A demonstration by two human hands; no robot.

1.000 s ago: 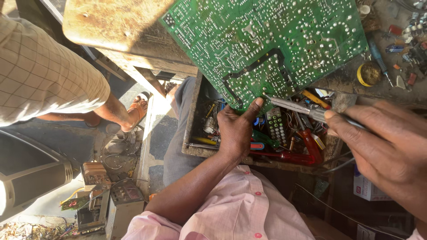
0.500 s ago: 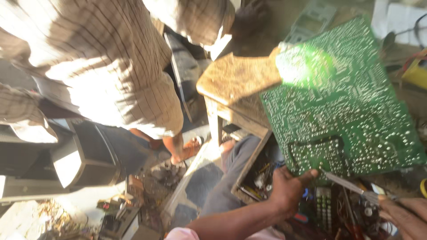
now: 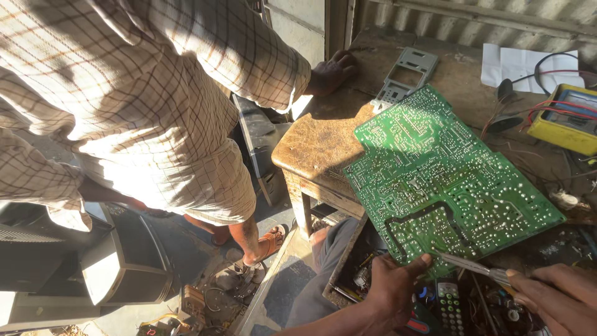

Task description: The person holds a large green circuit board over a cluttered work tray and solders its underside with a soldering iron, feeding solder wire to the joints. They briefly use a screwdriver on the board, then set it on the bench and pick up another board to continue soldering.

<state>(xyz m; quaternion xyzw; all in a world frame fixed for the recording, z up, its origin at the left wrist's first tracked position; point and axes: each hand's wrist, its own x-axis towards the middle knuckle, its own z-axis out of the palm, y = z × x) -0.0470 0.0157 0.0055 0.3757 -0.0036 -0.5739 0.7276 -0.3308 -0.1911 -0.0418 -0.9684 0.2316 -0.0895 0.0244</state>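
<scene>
A large green circuit board (image 3: 444,180) lies solder side up, tilted over the edge of a worn wooden table (image 3: 323,140). My left hand (image 3: 392,289) grips the board's near edge, thumb on top. My right hand (image 3: 556,298) holds a thin metal tool (image 3: 476,266) whose tip touches the board near my left thumb. Under the board an open drawer (image 3: 348,274) holds several small parts and a remote control (image 3: 449,305).
Another person in a checked shirt (image 3: 155,93) stands at left, a hand (image 3: 333,70) resting on the table's far corner. A yellow meter (image 3: 566,121) with red and black wires, a grey plastic frame (image 3: 407,74) and white paper lie on the table. An old television (image 3: 93,261) and scrap sit on the floor.
My view has swung left and up, bringing the standing person and the tabletop into sight. Both my hands stay on the board's near edge with the tool.
</scene>
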